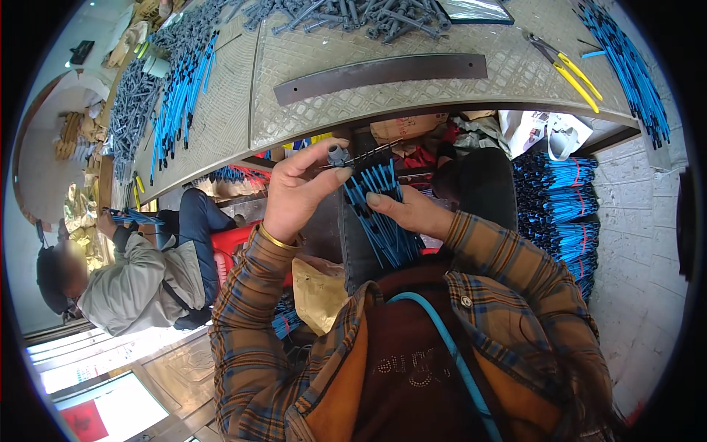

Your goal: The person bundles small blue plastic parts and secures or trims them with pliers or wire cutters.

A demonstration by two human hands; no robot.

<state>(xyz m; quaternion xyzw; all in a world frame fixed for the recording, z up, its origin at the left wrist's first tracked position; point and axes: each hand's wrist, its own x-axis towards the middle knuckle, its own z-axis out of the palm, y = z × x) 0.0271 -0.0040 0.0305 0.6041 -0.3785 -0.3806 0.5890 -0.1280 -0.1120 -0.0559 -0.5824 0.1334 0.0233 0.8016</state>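
Observation:
My left hand (298, 188) pinches a grey plastic anchor-like piece (336, 155) between thumb and fingertips, above the top ends of the rods. A fanned bundle of thin blue rods (387, 239) with black ends is gripped in my right hand (414, 212), its thumb lying across them. The bundle slants down toward my lap. A few dark thin shafts (375, 152) stick out beside the grey piece. Whether that piece touches a rod, I cannot tell.
On the table lie a grey parts pile (353, 18), a dark curved strip (383, 78), yellow-handled pliers (574, 85), and blue rods to the left (184, 96) and right (626, 62). Stacked rod bundles (574, 199) stand at right. A co-worker (140, 280) sits at left, holding blue rods.

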